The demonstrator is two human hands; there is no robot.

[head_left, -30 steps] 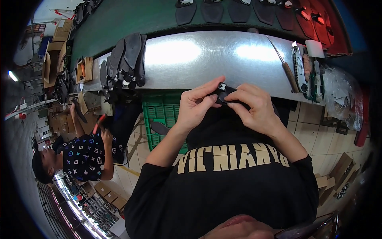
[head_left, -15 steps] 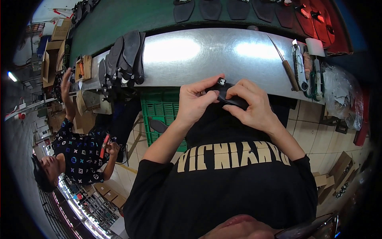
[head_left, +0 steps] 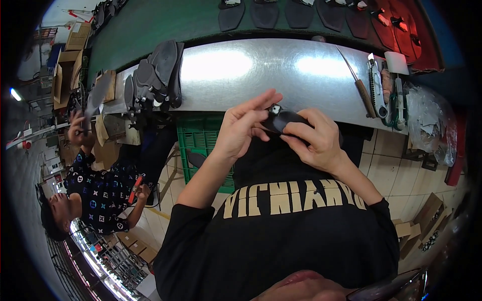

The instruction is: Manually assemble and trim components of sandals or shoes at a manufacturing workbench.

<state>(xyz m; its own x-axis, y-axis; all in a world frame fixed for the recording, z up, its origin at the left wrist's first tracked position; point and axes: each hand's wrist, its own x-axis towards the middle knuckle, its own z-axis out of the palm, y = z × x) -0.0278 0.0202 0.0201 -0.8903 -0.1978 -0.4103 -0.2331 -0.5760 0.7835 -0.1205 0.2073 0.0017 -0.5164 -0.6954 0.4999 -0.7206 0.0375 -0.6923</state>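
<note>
Sandal (head_left: 288, 118) is in your hands, by the near edge of the metal table (head_left: 276, 75). Right hand (head_left: 320, 136) pinches it; left hand (head_left: 240, 126) has fingers extended at its tip, grip unclear. Looks partway: pale fitting (head_left: 275, 108) on, remainder can't tell.

The bright steel bench (head_left: 276, 80) throws back two white glare patches, upper centre, washed out in the middle. A lit tube lamp (head_left: 16, 94) glows at the left edge, and rows of strip lights (head_left: 93, 258) burn at lower left. The green surface (head_left: 165, 20) along the top is dimmer; the black shirt (head_left: 301, 251) and the dark sandal (head_left: 285, 120) lose detail in shadow. Glints speckle the plastic bag (head_left: 433, 123). Motion smears a flat piece (head_left: 98, 94) at left. Straight edges bow outward, and the corners fall into black.
</note>
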